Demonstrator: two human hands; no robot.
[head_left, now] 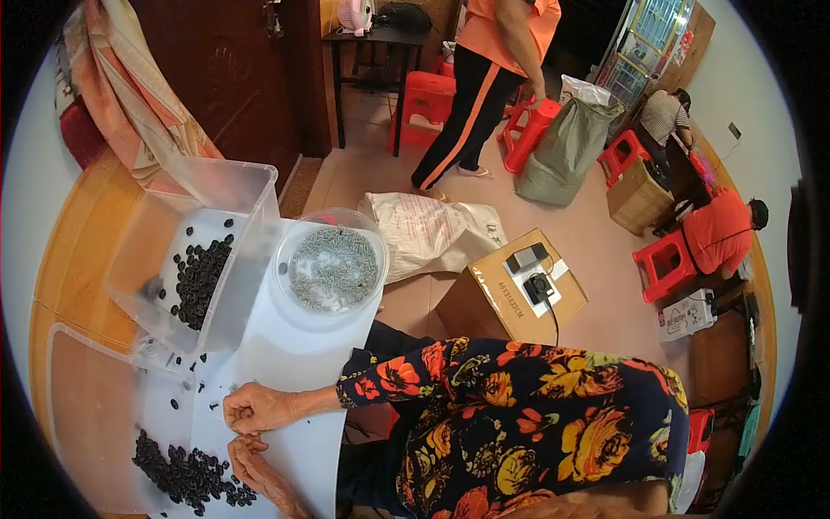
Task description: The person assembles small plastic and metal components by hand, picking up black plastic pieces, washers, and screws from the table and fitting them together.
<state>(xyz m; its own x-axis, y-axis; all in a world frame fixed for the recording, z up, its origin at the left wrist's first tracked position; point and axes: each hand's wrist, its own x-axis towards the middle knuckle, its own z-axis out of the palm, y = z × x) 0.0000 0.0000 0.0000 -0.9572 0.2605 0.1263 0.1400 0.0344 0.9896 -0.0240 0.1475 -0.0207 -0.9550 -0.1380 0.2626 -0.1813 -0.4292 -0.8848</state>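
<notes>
My right hand (pixel 261 408) is closed in a pinch over the white tabletop (pixel 294 350). Just below it, my left hand (pixel 257 471) has its fingers drawn together, almost meeting the right. Whatever sits between the fingertips is too small to make out. Beside the left hand lies a pile of small black plastic parts (pixel 186 474). A few loose black pieces (pixel 175 404) are scattered near the right hand. Beyond it, a round clear tub (pixel 284 290) holds many small silver screws or pins (pixel 333 270). More black parts (pixel 204 281) fill part of a clear plastic bin (pixel 251 225).
A second clear bin (pixel 91 381) lies at the left. Past the table are a white sack (pixel 424 233) and a cardboard box (pixel 493 298) carrying a small black device (pixel 538 287). One person (pixel 484 86) stands; two others (pixel 718 233) sit at the right among red stools (pixel 664 264).
</notes>
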